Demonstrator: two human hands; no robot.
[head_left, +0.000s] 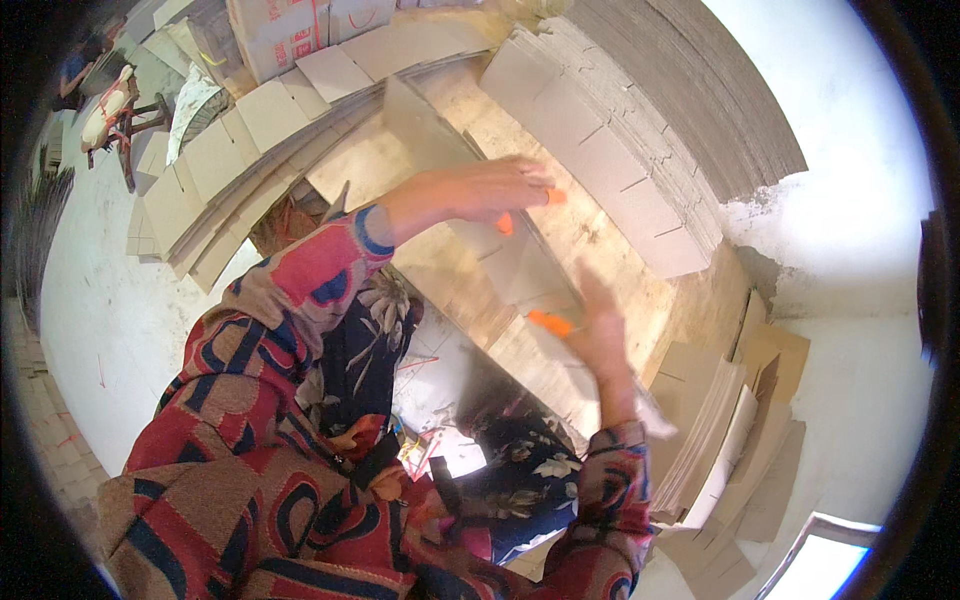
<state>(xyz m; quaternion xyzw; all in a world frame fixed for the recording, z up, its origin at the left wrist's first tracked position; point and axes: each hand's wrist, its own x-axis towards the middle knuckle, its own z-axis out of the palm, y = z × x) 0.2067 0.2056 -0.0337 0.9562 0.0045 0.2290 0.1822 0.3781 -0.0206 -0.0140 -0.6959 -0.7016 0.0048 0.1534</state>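
Observation:
A long cardboard strip (pixel 510 262), blurred by motion, stands tilted across the wooden board in front of me. My left hand (pixel 485 190) is above its upper part, fingers stretched out and orange covers on some fingertips. I cannot tell whether this hand touches the cardboard. Lower down and to the right, my right hand (pixel 600 335) is beside the strip's near end, with an orange cover on the thumb. Its thumb and fingers look spread, though smeared by motion. Under the strip lies the pale wooden board (pixel 610 235).
A thick stack of slotted cardboard dividers (pixel 600 150) borders the board's far right. More cardboard sheets (pixel 230 150) lie in a row at the left, below a printed carton (pixel 300 30). Upright cardboard pieces (pixel 710 430) lean at the right. A small stool (pixel 125 125) stands far left.

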